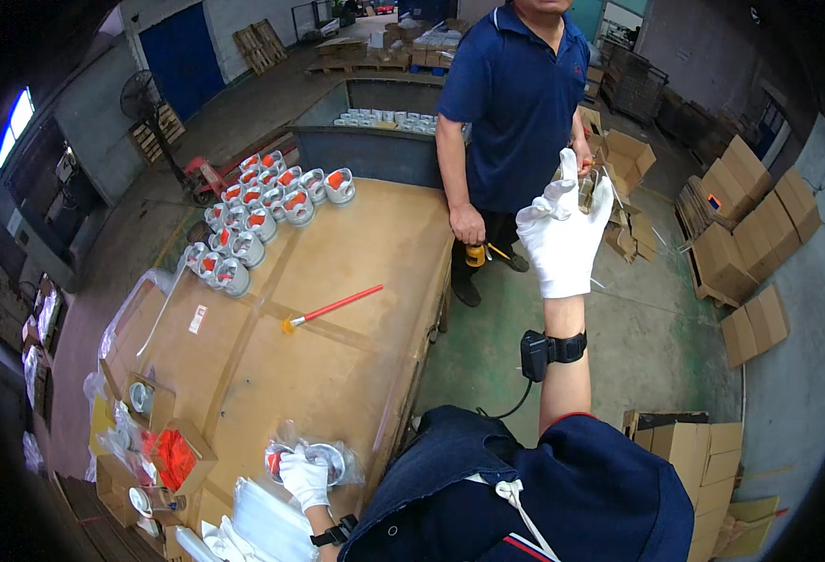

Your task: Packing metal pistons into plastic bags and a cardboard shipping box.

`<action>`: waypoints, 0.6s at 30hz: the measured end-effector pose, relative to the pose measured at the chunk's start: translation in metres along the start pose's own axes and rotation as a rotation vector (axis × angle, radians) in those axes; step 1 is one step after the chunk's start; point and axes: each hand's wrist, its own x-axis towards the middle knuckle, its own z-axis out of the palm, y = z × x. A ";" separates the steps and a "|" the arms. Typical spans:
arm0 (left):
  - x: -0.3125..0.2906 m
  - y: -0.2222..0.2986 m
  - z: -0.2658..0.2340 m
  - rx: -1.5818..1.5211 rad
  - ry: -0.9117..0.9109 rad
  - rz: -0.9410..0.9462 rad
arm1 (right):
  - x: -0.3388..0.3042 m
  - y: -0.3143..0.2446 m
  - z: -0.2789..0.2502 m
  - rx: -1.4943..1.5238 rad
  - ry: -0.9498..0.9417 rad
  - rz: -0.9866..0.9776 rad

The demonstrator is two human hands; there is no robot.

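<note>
Workshop floor, concrete, with stacked flat cartons along the right wall and pallets at the far end.

Worktable (338, 375): brown board top, left of centre, long axis running near to far.

Left hand (304, 477): white glove, at the near edge of the table, fingers closed over a bagged metal cup (324, 461), a round silver part with a red-orange insert inside clear plastic wrap. The cup sits on the table, directly under the hand.

Right hand (562, 236): white glove, raised well off the table to the right, fingers curled about a small clear item (589, 187); its kind cannot be told. It meets the hand of a co-worker (515, 103) in a dark blue shirt who stands at the table's far right corner.

Cluster of like cups (263, 220): far left of the table, well apart from both hands.

Red-handled tool (333, 307): mid-table, long axis slanting from near-left to far-right, lying between the cluster and the left hand, which is the nearer one.

Open small boxes (164, 450): near-left edge.
</note>
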 end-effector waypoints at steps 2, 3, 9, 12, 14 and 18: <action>0.002 0.001 0.001 0.010 0.016 0.003 | 0.001 0.000 0.001 -0.007 -0.011 0.000; 0.002 0.002 -0.001 0.009 0.015 0.003 | 0.000 0.000 0.001 -0.009 -0.011 0.000; -0.002 -0.002 0.004 0.012 0.027 -0.004 | -0.002 0.001 0.000 -0.038 0.013 -0.018; 0.000 0.000 0.001 0.031 0.017 0.018 | -0.002 -0.002 -0.002 -0.061 0.029 -0.035; 0.002 0.002 -0.005 -0.014 -0.095 -0.049 | -0.004 -0.004 -0.004 -0.059 -0.018 -0.019; 0.002 0.000 -0.001 0.017 -0.088 -0.027 | -0.006 -0.002 0.002 -0.040 -0.010 -0.006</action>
